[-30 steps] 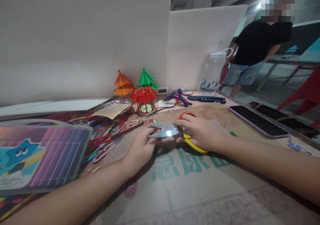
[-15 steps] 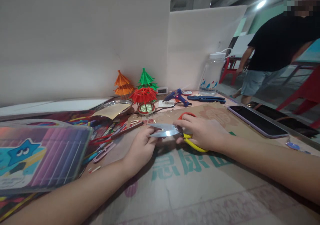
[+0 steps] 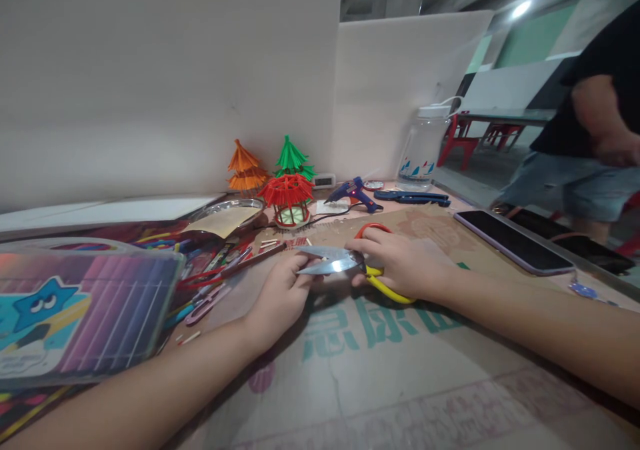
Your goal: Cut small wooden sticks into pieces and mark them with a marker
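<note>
From where I stand, the scissors (image 3: 340, 263) are at the centre of things, held above the cardboard (image 3: 380, 383) with their blades a little apart. The right hand (image 3: 400, 263) grips them by the red and yellow handles, fingers wrapped round, probably so that it alone can work the blades. The left hand (image 3: 287, 287) is bent in at the scissors' tips, fingers curled; whether it pinches something small there I can't tell, though being so near the blades suggests a steadying job.

The cardboard spreads beneath the scissors, perhaps to spare the counter (image 3: 461, 205). Just beyond them is the red-roofed model (image 3: 287, 190), with the green-roofed model (image 3: 289, 157) and the orange-roofed model (image 3: 244, 167) behind it, likely set back there out of the arms' way. Also beyond the scissors, slightly to their right, the glue gun (image 3: 357, 193) rests with a small light showing, its nozzle turned away from the hands, which seems sensible. The bottle (image 3: 423, 150) stands upright farther back, and the phone (image 3: 515, 243) lies flat, well right of the scissors. To their left sits the marker case (image 3: 100, 330).
</note>
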A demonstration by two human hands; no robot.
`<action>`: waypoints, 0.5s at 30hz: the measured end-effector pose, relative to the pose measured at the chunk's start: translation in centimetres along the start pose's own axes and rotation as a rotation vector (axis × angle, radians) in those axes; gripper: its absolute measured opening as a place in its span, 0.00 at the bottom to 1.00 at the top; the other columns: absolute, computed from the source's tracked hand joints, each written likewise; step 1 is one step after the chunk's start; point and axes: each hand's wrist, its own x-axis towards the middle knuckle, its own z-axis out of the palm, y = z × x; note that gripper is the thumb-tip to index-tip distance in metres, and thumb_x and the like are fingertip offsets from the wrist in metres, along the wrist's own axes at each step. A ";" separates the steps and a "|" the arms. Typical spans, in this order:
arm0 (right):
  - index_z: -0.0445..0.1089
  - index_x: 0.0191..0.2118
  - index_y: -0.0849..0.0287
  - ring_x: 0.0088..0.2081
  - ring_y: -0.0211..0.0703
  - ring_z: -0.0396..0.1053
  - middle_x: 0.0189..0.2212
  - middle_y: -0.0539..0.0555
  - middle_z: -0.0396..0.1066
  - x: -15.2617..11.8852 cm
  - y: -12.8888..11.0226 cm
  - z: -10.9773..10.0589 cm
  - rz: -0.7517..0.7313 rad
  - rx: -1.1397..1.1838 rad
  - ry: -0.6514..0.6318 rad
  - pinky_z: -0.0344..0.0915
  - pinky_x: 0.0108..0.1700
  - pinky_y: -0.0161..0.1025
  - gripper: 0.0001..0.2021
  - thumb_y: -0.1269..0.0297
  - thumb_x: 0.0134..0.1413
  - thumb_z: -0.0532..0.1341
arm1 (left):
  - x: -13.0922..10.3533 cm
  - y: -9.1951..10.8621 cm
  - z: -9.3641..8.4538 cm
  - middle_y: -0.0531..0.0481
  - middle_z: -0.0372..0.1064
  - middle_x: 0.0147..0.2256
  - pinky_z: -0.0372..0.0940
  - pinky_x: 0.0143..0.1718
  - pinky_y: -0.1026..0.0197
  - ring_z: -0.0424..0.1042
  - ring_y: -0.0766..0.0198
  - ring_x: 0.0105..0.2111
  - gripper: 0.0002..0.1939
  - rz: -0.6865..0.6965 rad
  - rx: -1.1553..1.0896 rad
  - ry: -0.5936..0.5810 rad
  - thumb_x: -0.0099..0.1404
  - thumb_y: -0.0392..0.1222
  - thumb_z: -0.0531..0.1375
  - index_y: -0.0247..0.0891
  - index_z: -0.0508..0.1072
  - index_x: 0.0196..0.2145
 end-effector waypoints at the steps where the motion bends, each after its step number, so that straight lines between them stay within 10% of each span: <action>1: 0.71 0.55 0.55 0.39 0.47 0.71 0.44 0.59 0.72 0.0 0.0 0.0 0.003 -0.003 -0.002 0.63 0.33 0.37 0.21 0.53 0.59 0.64 | 0.0 0.1 0.0 0.47 0.76 0.35 0.67 0.42 0.58 0.73 0.58 0.37 0.11 0.006 0.001 0.000 0.57 0.31 0.54 0.37 0.76 0.32; 15: 0.72 0.54 0.53 0.40 0.45 0.71 0.44 0.57 0.72 0.2 0.0 0.1 0.025 -0.014 -0.012 0.65 0.35 0.37 0.20 0.51 0.59 0.63 | 0.0 -0.5 0.0 0.47 0.76 0.35 0.66 0.43 0.58 0.72 0.58 0.38 0.11 -0.010 0.028 -0.004 0.57 0.32 0.54 0.36 0.76 0.31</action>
